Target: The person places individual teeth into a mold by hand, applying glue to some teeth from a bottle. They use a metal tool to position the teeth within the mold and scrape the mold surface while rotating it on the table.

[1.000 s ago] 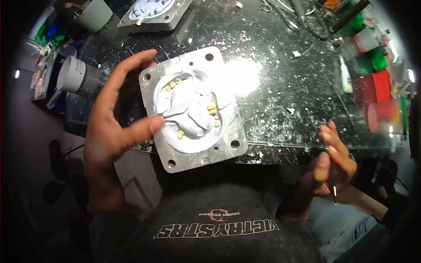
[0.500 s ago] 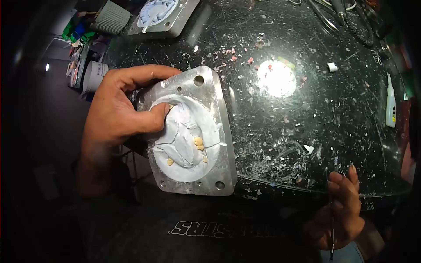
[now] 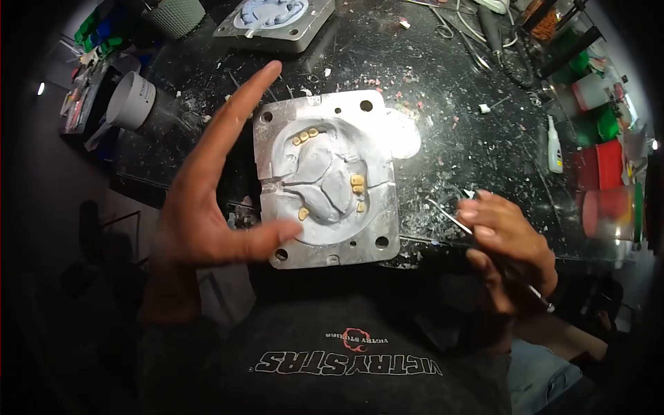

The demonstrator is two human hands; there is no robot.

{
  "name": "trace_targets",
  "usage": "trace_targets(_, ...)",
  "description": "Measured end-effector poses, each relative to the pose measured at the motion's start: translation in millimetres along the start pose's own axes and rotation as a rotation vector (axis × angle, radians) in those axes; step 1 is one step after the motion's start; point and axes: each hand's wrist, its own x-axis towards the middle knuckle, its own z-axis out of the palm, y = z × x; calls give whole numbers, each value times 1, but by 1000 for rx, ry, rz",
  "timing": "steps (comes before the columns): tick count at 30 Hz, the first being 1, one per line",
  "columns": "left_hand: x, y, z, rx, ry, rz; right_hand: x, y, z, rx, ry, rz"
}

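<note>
A metal denture flask half (image 3: pixel 384 216) lies on the dark bench near its front edge. White plaster (image 3: pixel 319 196) fills its round hollow, with channels cut across it. Set in the plaster are yellowish teeth: a row of three (image 3: pixel 305 137) at the upper left, a pair (image 3: pixel 357 184) at the right, and single ones lower down. My left hand (image 3: pixel 200 207) is open beside the flask's left side, thumb and fingers spread wide, the thumb blurred over its lower left. To the right, my right hand (image 3: pixel 510 238) grips a thin metal dental probe (image 3: pixel 451 218), its tip pointing toward the flask.
Another flask half (image 3: pixel 299 43) with bluish filling sits at the back. A white tub (image 3: pixel 131 100) stands at the left. Toward the right are a small glue bottle (image 3: pixel 554 149), a corded handpiece (image 3: pixel 490 28) and red containers (image 3: pixel 609 173). Plaster crumbs litter the bench.
My left hand has let go of the flask half, which now rests flatter on the bench. The right hand has risen toward the flask with the probe.
</note>
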Motion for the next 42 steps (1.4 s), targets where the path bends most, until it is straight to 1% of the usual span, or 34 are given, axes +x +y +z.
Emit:
trace_targets(1,-9,-8,1,60,-58,99,13,-5,8,34,-36,-3)
trace_targets(3,-18,-4,11,97,-73,99,38,-8,22,23,-122,-32)
trace_targets(4,-18,-9,14,78,-71,121,52,-9,25,22,-252,-55)
trace_targets(5,-20,-13,17,55,-53,134,58,-14,32,58,-261,96)
trace_targets(7,-22,-21,22,-142,16,77,77,-8,41,-21,-310,75)
trace_targets(8,-23,-23,21,-155,35,78,81,2,48,-79,-253,15)
trace_targets(12,-22,-23,21,-150,61,98,93,-1,52,-128,-336,45)
trace_targets(14,-21,-20,20,-1,43,89,96,-1,52,-160,-360,41)
trace_targets(21,-22,-23,25,-18,77,93,104,-3,53,-210,-417,18)
trace_targets(24,-23,-24,26,-21,89,101,103,-2,55,-229,-405,17)
trace_targets(26,-22,-27,27,-66,116,171,104,-2,56,-245,-401,20)
trace_targets(27,-22,-27,27,-67,115,170,103,-3,56,-260,-397,24)
trace_targets(29,-22,-24,27,-54,114,198,105,-8,58,-259,-408,51)
trace_targets(31,-22,-23,26,-56,108,186,106,-10,57,-260,-417,68)
trace_targets(33,-22,-22,27,-54,100,185,109,-6,54,-232,-433,42)
trace_targets(34,-22,-22,28,-44,110,180,109,-1,50,-140,-420,39)
trace_targets(35,-23,-22,28,-37,127,172,107,3,51,-146,-420,33)
trace_targets(37,-22,-20,27,-31,128,145,105,10,55,-51,-364,-17)
trace_targets(42,-23,-19,27,-47,100,109,105,9,56,-95,-393,-71)
